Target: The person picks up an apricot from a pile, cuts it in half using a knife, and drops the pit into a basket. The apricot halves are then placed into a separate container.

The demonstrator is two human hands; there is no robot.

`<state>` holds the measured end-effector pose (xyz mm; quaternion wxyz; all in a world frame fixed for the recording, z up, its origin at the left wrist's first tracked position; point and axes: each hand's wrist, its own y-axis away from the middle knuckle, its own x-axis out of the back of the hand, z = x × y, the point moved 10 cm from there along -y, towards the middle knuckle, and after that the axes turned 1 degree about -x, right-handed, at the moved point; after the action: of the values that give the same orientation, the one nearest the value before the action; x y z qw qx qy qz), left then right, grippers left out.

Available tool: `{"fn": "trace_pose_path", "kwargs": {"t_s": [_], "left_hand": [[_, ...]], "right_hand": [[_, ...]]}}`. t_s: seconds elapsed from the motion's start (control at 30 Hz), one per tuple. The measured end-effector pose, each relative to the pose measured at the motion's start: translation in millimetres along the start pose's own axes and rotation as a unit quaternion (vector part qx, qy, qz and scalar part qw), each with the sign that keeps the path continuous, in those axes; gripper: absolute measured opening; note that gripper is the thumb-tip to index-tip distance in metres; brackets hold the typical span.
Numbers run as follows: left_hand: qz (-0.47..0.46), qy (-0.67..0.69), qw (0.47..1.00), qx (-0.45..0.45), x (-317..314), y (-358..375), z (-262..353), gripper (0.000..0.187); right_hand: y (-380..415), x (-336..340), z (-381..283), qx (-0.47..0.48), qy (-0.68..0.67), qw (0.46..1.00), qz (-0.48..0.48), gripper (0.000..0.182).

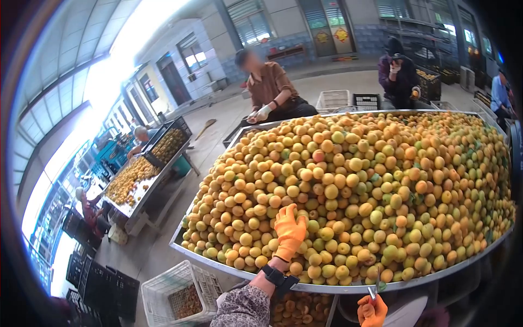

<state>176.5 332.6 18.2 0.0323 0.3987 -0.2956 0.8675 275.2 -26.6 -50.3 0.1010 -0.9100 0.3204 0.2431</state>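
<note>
My left hand [290, 233], in an orange glove, reaches palm down onto the near slope of a big heap of apricots [348, 191]. Its fingers are slightly apart and rest against the fruit; the palm side is hidden. At the lower edge of the view, my right hand [372, 312], also orange-gloved, is closed around a slim pointed metal tool [373, 290]. The tool points up toward the near rim of the metal-edged table [239, 272] that bears the heap. Below that rim, halved apricots [299, 310] lie in a container.
A white crate [180, 294] with dark bits inside stands left on the floor. Across the heap sit a person in brown [272, 90] and a person in dark clothes [396, 79]. A second fruit table [144, 188] and stacked black crates [103, 283] are at left.
</note>
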Motion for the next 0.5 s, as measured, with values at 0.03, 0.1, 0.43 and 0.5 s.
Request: {"fn": "trace_pose_path", "kwargs": {"t_s": [0.03,0.1,0.43,0.5], "left_hand": [[0.037,0.002,0.999,-0.01,10.2,-4.0,-2.6,0.043],[0.085,0.02,0.996,-0.029,33.2,-13.0,-10.7,0.039],[0.205,-0.096,0.973,0.05,117.3,-70.4,-150.8,0.07],[0.207,-0.081,0.972,0.076,134.1,-88.5,-173.3,0.077]], "right_hand": [[-1.2,-0.3,-4.6,0.006,0.01,1.0,0.016,0.028],[-4.1,2.0,-1.3,-0.003,0.028,1.0,0.0,0.027],[-2.7,-22.5,-65.3,-0.006,0.111,0.993,0.03,0.024],[-1.8,-14.4,-83.7,-0.028,0.112,0.992,0.05,0.028]]}}
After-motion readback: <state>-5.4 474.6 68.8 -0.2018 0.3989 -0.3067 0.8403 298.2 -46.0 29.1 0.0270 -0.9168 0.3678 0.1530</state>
